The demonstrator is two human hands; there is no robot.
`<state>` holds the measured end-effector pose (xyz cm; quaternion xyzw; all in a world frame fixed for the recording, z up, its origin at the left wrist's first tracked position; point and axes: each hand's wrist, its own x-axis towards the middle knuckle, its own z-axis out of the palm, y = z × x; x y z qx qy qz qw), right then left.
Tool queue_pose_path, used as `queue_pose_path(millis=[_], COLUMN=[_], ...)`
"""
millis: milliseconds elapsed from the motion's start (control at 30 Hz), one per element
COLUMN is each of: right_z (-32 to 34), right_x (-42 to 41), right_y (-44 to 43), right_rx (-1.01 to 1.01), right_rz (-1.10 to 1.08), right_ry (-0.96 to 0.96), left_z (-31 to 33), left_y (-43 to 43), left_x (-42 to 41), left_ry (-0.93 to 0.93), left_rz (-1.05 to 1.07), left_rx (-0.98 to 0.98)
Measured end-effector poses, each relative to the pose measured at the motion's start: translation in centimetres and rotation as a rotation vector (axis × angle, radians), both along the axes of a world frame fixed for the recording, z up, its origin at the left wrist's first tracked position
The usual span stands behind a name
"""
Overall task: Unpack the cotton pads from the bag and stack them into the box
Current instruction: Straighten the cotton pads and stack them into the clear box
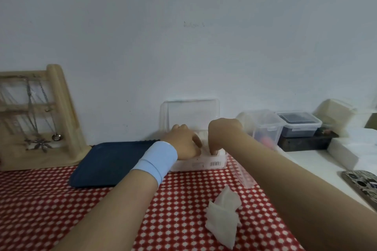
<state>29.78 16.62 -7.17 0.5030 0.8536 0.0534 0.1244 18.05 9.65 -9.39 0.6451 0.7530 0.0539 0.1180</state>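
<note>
I see the left hand [183, 142] and the right hand [222, 132] crowding the mouth of the box [199, 162], and its raised lid [189, 114] closes off the far side. The blue tray [106, 163] lies flat just left of it, the wooden stand [61, 112] rises farther left, and clear containers [263, 126] stand close on the right. I read open passage over the near tablecloth [61, 210] between the forearms, apart from a crumpled white sheet [223, 218] just beside the right forearm

Even, slightly dim indoor light with a cool bluish cast on the wall [183, 36]; can't tell the source. Shadows are faint, a weak one along the blue tray's [106, 165] near edge. Whole frame is soft; left hand [183, 142] and right hand [222, 134] look smeared. Wide-angle bending: wooden rack [61, 108] leans at the left edge, forearms look stretched.
</note>
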Motion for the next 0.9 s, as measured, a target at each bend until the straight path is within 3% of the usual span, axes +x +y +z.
queue_pose_path(millis=[100, 200, 300, 400, 533, 633, 700, 800, 900], right_z=[-0.6, 0.6, 0.8, -0.1, 0.3, -0.9, -2.4, -4.5, -5.6], right_x=[-1.0, -0.1, 1.0, 0.6, 1.5, 2.3, 2.1, 2.3, 2.7], right_y=[-0.2, 0.3, 0.7, 0.1, -0.1, 0.1, -0.7, -2.3, -2.3], right_rx=[-0.173, -0.466, -0.583, -0.642, -0.566, -0.22, -0.011, -0.047, -0.181], right_rz=[-0.023, -0.143, -0.303, -0.319, -0.229, -0.165, -0.059, 0.196, 0.202], right_ry=[0.028, 0.225, 0.386, 0.454, 0.419, 0.55, 0.561, 0.326, 0.342], left_z=[-0.9, -1.9, -3.1, -3.7, -3.7, -3.5, -3.5, -4.0, -4.6], left_y=[-0.5, -1.3, -1.8, -2.1, -2.6, -2.4, -1.7, -0.7, 0.0], left_x=[-0.7, -1.5, -1.6, -1.2, -1.8, -2.3, -2.3, -1.5, -0.9], left_ry=[-0.069, -0.1, -0.194, -0.218, -0.232, -0.093, -0.044, 0.065, 0.158], left_rz=[-0.026, -0.064, -0.066, -0.066, -0.084, -0.061, -0.056, -0.074, -0.063], left_rx=[0.07, 0.136, 0.213, 0.259, 0.287, 0.386, 0.306, 0.096, 0.023])
